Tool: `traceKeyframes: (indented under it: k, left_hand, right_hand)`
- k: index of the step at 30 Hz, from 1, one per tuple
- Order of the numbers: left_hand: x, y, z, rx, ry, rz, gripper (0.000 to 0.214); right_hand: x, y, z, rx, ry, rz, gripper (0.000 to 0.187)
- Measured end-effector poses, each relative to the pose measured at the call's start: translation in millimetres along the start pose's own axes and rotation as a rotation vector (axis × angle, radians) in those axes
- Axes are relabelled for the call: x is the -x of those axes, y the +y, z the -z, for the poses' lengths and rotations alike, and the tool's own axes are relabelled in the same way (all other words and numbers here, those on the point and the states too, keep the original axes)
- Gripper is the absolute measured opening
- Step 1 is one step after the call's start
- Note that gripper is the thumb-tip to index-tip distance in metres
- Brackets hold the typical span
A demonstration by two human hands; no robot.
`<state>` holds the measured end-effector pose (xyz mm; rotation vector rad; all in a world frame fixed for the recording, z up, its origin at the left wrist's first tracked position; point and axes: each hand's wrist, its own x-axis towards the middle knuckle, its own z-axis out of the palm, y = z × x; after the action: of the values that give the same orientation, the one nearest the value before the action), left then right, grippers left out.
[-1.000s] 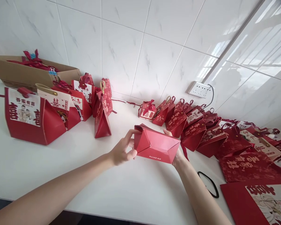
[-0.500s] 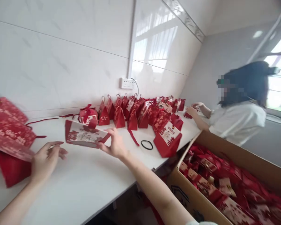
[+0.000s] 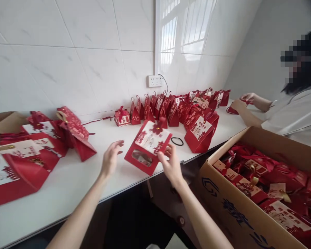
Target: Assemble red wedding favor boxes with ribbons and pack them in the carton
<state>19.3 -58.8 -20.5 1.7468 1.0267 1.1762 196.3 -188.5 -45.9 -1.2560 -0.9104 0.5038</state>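
Note:
My right hand (image 3: 171,162) pinches the lower right edge of a red gift box (image 3: 147,147) with a white printed panel and a small window, holding it tilted above the white counter (image 3: 75,180). Just left of the box my left hand (image 3: 111,159) hovers with its fingers spread, touching nothing. A black hair band (image 3: 177,141) lies on the counter just right of the box.
Folded red gift bags (image 3: 178,107) line the tiled wall; larger ones (image 3: 28,152) crowd the left. An open cardboard carton (image 3: 251,186) of flat red bags stands at lower right. Another person in white (image 3: 295,110) works at the far right of the counter. A wall socket (image 3: 155,81) sits above.
My view has swung right. The red box left my left hand and is now held by the right alone, turned so its printed face shows; my left hand has opened beside it.

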Motion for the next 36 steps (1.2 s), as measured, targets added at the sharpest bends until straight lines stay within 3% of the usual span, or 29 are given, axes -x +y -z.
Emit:
traceKeyframes:
  k: [4,7,10,18,23,26,29,36]
  left_hand:
    - [39,59,-12.4,0.136,-0.347,-0.082,0.060]
    - [55,97,-17.3,0.148,-0.559,-0.135,0.061]
    - [64,121,-22.2,0.195,-0.689,-0.202,0.060]
    - [78,159,-37.0,0.005,-0.803,-0.075,0.038]
    - [82,172,-44.2,-0.112,-0.822,-0.100,0.033]
    - [84,176,-47.2,-0.159,-0.861,-0.120,0.032]
    - [87,178,-49.3,-0.217,-0.825,-0.130,0.027]
    - [88,174,-54.7,-0.195,-0.803,-0.110,0.029]
  right_hand:
    - [11,-41,26,-0.308,-0.010,-0.342,0.031]
    - [19,-63,44,-0.456,-0.052,-0.549,0.029]
    - [28,-77,59,-0.565,-0.111,-0.704,0.032]
    - [41,-79,96,-0.594,-0.201,-0.751,0.051]
    - [46,-88,103,-0.619,0.002,-0.862,0.044]
    - [49,-96,103,-0.619,-0.035,-0.880,0.044]
    - [51,-97,104,-0.612,-0.123,-0.849,0.045]
    - [53,-88,108,-0.493,-0.169,-0.679,0.045]
